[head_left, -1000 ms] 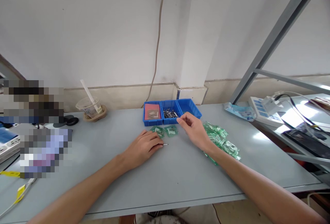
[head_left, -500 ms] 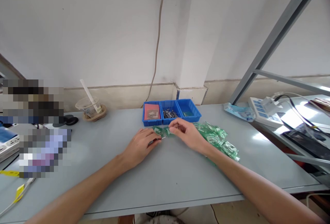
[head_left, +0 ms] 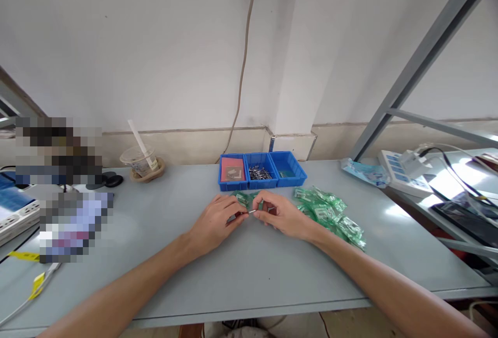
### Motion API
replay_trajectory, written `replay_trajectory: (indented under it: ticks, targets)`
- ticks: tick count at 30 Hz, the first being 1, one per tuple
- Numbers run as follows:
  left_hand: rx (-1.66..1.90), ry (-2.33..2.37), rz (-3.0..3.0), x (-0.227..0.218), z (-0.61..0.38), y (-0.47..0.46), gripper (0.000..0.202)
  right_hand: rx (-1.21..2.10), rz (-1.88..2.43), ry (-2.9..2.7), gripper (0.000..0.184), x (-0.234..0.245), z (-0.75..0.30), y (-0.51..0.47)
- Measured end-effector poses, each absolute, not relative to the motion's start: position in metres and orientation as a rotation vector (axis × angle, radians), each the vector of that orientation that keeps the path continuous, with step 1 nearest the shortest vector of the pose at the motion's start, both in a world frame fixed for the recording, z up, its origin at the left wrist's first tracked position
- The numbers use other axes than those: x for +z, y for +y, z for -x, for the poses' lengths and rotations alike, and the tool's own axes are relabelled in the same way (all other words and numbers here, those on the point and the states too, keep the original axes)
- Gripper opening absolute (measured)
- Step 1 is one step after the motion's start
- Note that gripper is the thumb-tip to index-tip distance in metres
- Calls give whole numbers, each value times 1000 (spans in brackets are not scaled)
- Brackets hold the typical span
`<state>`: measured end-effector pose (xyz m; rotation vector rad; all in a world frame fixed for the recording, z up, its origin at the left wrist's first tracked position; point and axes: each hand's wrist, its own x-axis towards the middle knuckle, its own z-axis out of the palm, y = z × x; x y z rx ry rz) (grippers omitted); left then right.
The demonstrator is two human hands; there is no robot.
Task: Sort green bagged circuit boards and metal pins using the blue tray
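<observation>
My left hand (head_left: 220, 218) is closed in a pinch on a small, thin metal pin (head_left: 252, 211) that sticks out to the right from its fingertips. At the pin's other end, the thumb and forefinger of my right hand (head_left: 284, 214) are closed together. The pin is too small to make out its exact kind. Just behind the fingertips lie small green plastic packets (head_left: 241, 199), partly hidden by the hands. A pile of green clear packets (head_left: 330, 212) rests beside my right wrist.
Three joined blue bins (head_left: 261, 185) stand at the back: red card and a packet left, loose metal pieces (head_left: 260, 173) in the middle, something small and green right. A cup with a straw (head_left: 140, 161) stands left. A power strip (head_left: 404, 172) is right; a metal post (head_left: 389, 99) rises there.
My right hand has come down and left to the pin's end, its fingertips now meeting those of my left hand. The whole view has shifted slightly.
</observation>
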<state>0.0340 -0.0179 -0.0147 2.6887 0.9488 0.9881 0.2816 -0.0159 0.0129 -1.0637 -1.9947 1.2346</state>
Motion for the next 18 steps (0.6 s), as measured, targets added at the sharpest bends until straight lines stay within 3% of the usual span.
replay_trajectory:
  ticks: [18]
  targets:
    - [913, 973, -2658, -10, -35, -23, 23, 1391, 926, -1774, 26, 9, -278, -13]
